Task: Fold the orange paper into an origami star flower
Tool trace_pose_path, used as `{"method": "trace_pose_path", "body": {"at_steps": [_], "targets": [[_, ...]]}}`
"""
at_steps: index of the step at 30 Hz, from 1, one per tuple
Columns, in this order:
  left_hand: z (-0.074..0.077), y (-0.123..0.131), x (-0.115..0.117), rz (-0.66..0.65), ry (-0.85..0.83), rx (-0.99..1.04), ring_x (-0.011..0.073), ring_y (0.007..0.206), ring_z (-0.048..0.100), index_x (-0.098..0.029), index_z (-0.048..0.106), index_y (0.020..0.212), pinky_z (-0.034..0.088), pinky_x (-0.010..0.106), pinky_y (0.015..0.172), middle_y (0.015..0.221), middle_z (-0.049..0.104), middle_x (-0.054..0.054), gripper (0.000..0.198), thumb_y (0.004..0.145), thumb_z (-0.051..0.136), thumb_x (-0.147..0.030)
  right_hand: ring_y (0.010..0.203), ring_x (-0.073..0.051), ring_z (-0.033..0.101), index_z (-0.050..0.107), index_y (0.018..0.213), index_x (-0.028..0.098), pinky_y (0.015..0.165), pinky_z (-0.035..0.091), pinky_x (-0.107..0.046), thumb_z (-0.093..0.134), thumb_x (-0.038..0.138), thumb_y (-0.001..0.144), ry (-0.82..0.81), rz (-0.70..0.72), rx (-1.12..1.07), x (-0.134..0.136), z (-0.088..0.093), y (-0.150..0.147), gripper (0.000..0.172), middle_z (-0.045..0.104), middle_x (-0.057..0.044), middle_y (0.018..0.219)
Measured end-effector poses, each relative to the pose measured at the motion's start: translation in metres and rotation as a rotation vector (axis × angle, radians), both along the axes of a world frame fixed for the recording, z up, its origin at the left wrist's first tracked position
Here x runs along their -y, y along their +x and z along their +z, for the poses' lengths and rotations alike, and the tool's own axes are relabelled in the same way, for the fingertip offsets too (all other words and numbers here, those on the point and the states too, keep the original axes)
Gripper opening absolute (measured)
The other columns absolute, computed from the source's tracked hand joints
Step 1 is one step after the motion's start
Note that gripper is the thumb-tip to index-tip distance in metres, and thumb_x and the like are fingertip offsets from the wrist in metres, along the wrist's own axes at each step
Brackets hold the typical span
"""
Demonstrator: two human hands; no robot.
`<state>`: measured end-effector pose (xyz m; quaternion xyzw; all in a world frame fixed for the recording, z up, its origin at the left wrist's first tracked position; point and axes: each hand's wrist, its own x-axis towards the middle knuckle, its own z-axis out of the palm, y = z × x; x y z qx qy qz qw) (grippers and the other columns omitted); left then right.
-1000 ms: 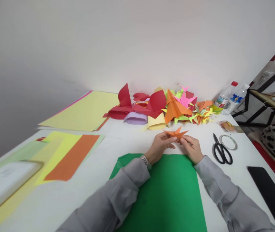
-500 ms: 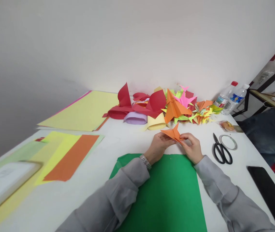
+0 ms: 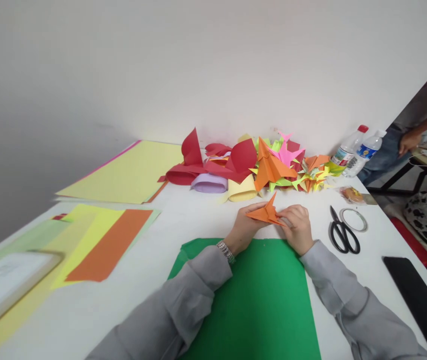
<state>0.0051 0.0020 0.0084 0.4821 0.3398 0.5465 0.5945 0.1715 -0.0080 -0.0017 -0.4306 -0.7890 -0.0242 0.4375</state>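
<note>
A small folded orange paper piece [image 3: 267, 213] with pointed tips is held between both hands, above the far edge of a green sheet [image 3: 262, 295]. My left hand [image 3: 244, 227] grips its left side from below, fingers partly hidden behind the paper. With thumb and fingers pinched together, my right hand [image 3: 296, 227] holds its right end. Beyond the hands, a pile of folded paper shapes lies along the wall, with a large orange one [image 3: 270, 167], a pink one [image 3: 285, 152] and red curled pieces [image 3: 241, 160].
Right of my hands are black scissors [image 3: 344, 235], a tape roll [image 3: 353, 220], a black flat object [image 3: 416, 300] and two bottles [image 3: 367, 150]. Coloured sheets [image 3: 110, 245] and a white box [image 3: 10, 285] lie left. People stand beyond the table's right edge.
The orange piece has tilted and shifted slightly left in my hands, and my right fingers have closed in more. At the right, a person's hand and patterned clothing have come into view.
</note>
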Motion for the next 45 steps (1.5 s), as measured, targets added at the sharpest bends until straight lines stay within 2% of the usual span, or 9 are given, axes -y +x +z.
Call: {"method": "trace_pose_path", "body": {"at_steps": [7,11,15,19,24,27,35,45], "targets": [[0.005,0.002,0.002,0.037,0.01,-0.057,0.0203,0.08,0.063,-0.013,0.07,0.087,0.05,0.035,0.08,0.086,0.071,0.006,0.043,0.048,0.084,-0.024,0.081,-0.02,0.053,0.064,0.083,0.02,0.078,0.035,-0.037,0.052,0.022,0.088,0.051,0.021,0.093,0.001,0.003,0.0,0.013,0.066,-0.004,0.077],[0.005,0.003,0.003,0.05,0.057,-0.111,0.0203,0.08,0.063,-0.013,0.07,0.084,0.05,0.036,0.081,0.085,0.071,0.007,0.039,0.049,0.083,-0.025,0.079,-0.021,0.052,0.062,0.082,0.019,0.077,0.035,-0.038,0.049,0.021,0.088,0.015,0.035,0.162,0.001,0.002,0.0,0.014,0.063,-0.005,0.074],[0.0,0.003,0.0,0.063,0.042,-0.082,0.0195,0.079,0.063,-0.013,0.07,0.083,0.051,0.035,0.081,0.083,0.07,0.007,0.036,0.05,0.083,-0.024,0.082,-0.022,0.053,0.061,0.084,0.019,0.076,0.038,-0.038,0.05,0.022,0.087,-0.055,0.066,0.085,0.0,0.001,-0.001,0.012,0.064,-0.006,0.077],[-0.007,0.002,-0.004,0.023,-0.021,-0.004,0.0197,0.078,0.064,-0.012,0.07,0.082,0.052,0.036,0.078,0.082,0.07,0.006,0.033,0.055,0.081,-0.026,0.077,-0.021,0.057,0.062,0.084,0.02,0.077,0.041,-0.038,0.056,0.028,0.084,-0.242,0.115,-0.126,-0.001,-0.001,-0.002,0.009,0.064,-0.004,0.075],[-0.011,0.001,-0.005,0.0,-0.118,0.067,0.02,0.078,0.065,-0.011,0.07,0.085,0.052,0.037,0.078,0.082,0.071,0.006,0.037,0.054,0.082,-0.026,0.064,-0.017,0.058,0.062,0.081,0.019,0.064,0.045,-0.031,0.063,0.041,0.077,-0.632,0.242,-0.489,-0.004,-0.005,-0.003,0.022,0.065,-0.002,0.069],[-0.01,0.002,-0.005,-0.002,-0.141,0.089,0.0192,0.076,0.064,-0.01,0.07,0.083,0.052,0.035,0.077,0.08,0.071,0.007,0.035,0.053,0.082,-0.025,0.06,-0.016,0.057,0.063,0.078,0.018,0.062,0.045,-0.03,0.066,0.044,0.074,-0.748,0.271,-0.566,-0.006,-0.006,-0.002,0.027,0.065,-0.002,0.066],[-0.007,0.002,-0.005,0.043,-0.148,0.14,0.0189,0.079,0.064,-0.011,0.071,0.085,0.051,0.035,0.079,0.085,0.071,0.008,0.036,0.053,0.082,-0.023,0.061,-0.015,0.056,0.064,0.068,0.017,0.065,0.045,-0.029,0.062,0.05,0.075,-0.829,0.273,-0.546,-0.007,0.002,-0.001,0.033,0.066,-0.003,0.066],[-0.009,0.003,-0.005,0.07,-0.159,0.152,0.0188,0.076,0.065,-0.01,0.071,0.08,0.05,0.037,0.081,0.082,0.072,0.009,0.032,0.052,0.082,-0.022,0.06,-0.014,0.05,0.06,0.066,0.017,0.063,0.041,-0.027,0.051,0.048,0.083,-0.756,0.25,-0.359,-0.005,0.004,-0.003,0.036,0.059,0.0,0.063]]}}
